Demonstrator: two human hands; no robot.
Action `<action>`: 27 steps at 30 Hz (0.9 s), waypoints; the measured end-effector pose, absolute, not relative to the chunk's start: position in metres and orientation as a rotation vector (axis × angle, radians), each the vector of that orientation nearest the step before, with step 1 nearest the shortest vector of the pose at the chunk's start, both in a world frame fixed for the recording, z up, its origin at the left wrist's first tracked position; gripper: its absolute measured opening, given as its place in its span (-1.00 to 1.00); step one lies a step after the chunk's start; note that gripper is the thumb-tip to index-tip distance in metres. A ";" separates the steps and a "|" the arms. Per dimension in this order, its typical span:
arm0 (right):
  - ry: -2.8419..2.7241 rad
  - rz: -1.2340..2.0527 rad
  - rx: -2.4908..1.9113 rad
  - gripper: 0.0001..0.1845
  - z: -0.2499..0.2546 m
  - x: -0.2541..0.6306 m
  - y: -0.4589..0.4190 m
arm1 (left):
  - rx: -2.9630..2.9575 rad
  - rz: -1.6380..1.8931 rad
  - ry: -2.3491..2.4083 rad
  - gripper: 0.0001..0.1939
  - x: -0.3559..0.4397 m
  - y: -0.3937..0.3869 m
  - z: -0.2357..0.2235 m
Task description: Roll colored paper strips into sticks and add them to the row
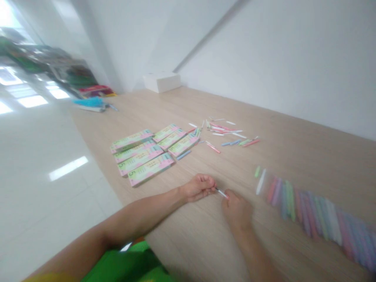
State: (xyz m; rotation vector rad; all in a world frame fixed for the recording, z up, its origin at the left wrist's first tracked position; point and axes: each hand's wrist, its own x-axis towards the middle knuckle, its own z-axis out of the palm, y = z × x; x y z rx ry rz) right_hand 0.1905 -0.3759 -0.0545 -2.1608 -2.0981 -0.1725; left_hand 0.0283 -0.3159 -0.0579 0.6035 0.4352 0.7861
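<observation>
My left hand (200, 187) pinches the dark-tipped end of a slim white pen-like stick (221, 193) just above the table. The stick's other end, where a bit of pink shows, sits in the closed fingers of my right hand (237, 209). It is too blurred to tell its exact kind. Beyond my hands lie loose slim sticks (226, 130) in pink, green, white and blue. Left of those, flat green-and-pink boxes (151, 169) marked "5" lie in two groups. A blue stick (184, 155) rests beside the nearer right box.
A long row of pastel sticks (319, 213) runs along the right, with a white one (261, 181) and a short green one (257, 171) at its end. A white box (162, 81) stands by the wall. Something bright blue (89, 102) lies at the far left table corner.
</observation>
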 end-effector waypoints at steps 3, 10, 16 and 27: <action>-2.080 -0.167 -2.233 -0.76 -0.050 0.188 -0.377 | 0.623 0.799 0.468 -0.60 0.029 -0.317 -0.056; -2.009 -0.149 -2.401 -0.75 -0.043 0.183 -0.379 | 0.659 0.884 0.532 -0.61 0.030 -0.319 -0.050; -1.994 -0.184 -2.415 -0.74 -0.039 0.179 -0.381 | 0.663 0.939 0.629 -0.62 0.031 -0.317 -0.055; -1.884 -0.052 -2.398 -0.70 -0.034 0.173 -0.377 | 1.146 1.046 0.882 -0.65 0.039 -0.316 -0.055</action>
